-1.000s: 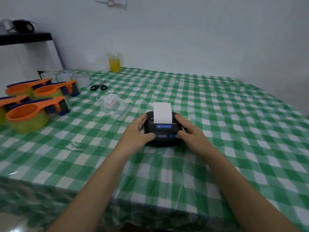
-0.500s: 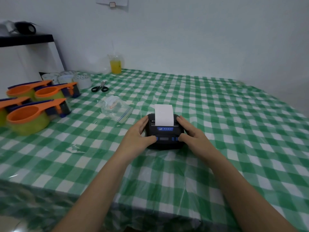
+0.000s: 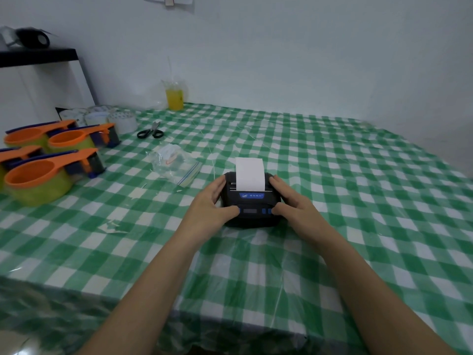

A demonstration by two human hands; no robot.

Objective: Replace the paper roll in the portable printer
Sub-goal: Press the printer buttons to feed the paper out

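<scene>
A small black portable printer (image 3: pixel 252 201) with a blue label and blue buttons sits on the green checked tablecloth (image 3: pixel 332 201) in the middle. A strip of white paper (image 3: pixel 250 173) stands up out of its slot. My left hand (image 3: pixel 211 203) clasps the printer's left side, thumb on the front near a blue button. My right hand (image 3: pixel 291 202) clasps the right side, thumb on the front buttons. The lid looks closed.
A clear zip bag (image 3: pixel 175 162) lies left of the printer. Scissors (image 3: pixel 151 131), tape rolls (image 3: pixel 120 120) and several orange tape dispensers (image 3: pixel 43 172) fill the left side. A cup of yellow drink (image 3: pixel 174 97) stands by the wall.
Both hands keep the same hold on the printer. Only the view has shifted slightly; the printer and paper strip look unchanged.
</scene>
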